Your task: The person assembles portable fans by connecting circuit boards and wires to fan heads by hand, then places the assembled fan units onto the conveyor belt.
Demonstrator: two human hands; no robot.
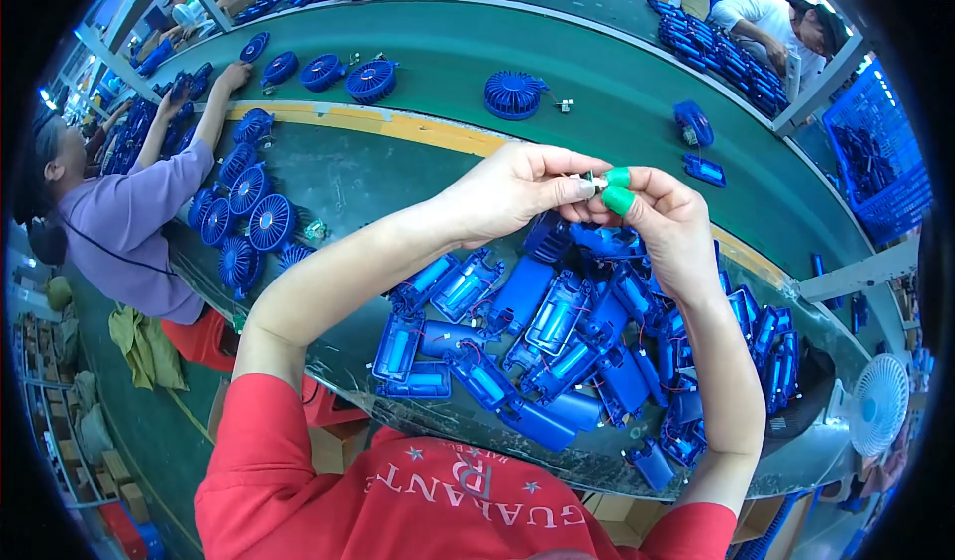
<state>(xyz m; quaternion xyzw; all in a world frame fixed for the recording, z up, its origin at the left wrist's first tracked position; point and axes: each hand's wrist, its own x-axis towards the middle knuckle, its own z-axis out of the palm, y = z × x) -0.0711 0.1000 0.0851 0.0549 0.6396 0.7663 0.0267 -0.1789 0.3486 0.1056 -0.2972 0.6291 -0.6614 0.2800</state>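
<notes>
Above the table, my left hand [507, 194] and my right hand [665, 217] meet with thumbs and forefingers pinched together. Between the fingertips is a small green-and-white part [597, 183], perhaps a little circuit board; the fingers cover most of it. Green finger cots [618, 200] sleeve my right thumb and forefinger. Below my hands lies a loose heap of blue plastic handle housings [557, 311], many with a blue cylindrical cell and thin red wires inside. A blue housing [547, 237] lies directly beneath the fingertips.
Left on the table are several round blue fan heads [271, 222]. Beyond the yellow edge strip [398, 122], a green conveyor belt [438, 53] carries more fan heads. A co-worker in purple [139, 207] reaches to it at left. At right stand a white fan [879, 404] and a blue crate [880, 202].
</notes>
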